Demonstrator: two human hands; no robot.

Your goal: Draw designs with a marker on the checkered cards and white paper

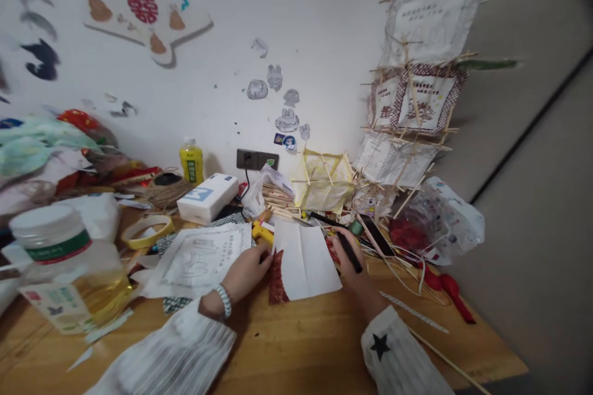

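White paper [308, 259], creased down its middle, lies flat on the wooden surface [296, 345] between the two hands. A dark red patterned strip [277, 281] runs along its 9 o'clock edge. The left hand [245, 271] rests at that edge, fingers curled loosely, fingertips touching the paper's corner and the strip; it grips nothing that can be seen. A beaded bracelet [225, 299] circles its wrist above a white ribbed sleeve. The right hand [349, 265] sits at the paper's 3 o'clock edge, closed around a black pen [349, 253] whose shaft slants up toward 11 o'clock. Its sleeve bears a black star [380, 345].

At 9 o'clock from the paper lies a printed sheet [201, 259] with line drawings. Just beyond the paper at 11 o'clock is a yellow tool [262, 231]. At 12 o'clock stands a small lantern frame [324, 182] of thin sticks and pale yellow paper, with a bundle of sticks [278, 197] beside it. A taller stick-and-paper structure [417, 92] rises at 1 o'clock against the wall. A dark phone [375, 234] lies at 2 o'clock, near a plastic bag [440, 216] holding something red. Red balloons [447, 287] lie at 3 o'clock.

Further toward 10 o'clock are a white box [208, 197], a tape roll [146, 231], a twine spool [167, 191] and a yellow bottle [191, 162]. A large clear jar [65, 259] with a white lid stands at the far 9 o'clock edge.
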